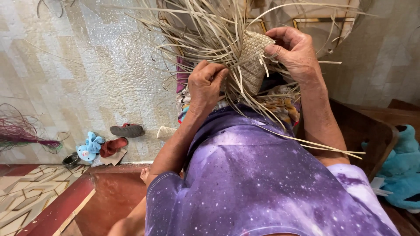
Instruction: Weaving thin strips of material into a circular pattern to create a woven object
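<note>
Mid-weave, I'd say. My left hand [206, 85] is closed on loose straw strips [205, 35] at the near left edge of the woven piece [253, 61], held up over my lap. Right hand [294, 52] pinches its far right edge w/ curled fingers. Next move prob needs strips kept taut. Piece's underside & strip ends are hidden.

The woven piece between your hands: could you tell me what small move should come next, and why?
Probably pull one loose strip through with the left hand. That hand pinches strands at the edge of the woven piece, the right hand steadies its top, and many loose strips stick out unwoven.
</note>
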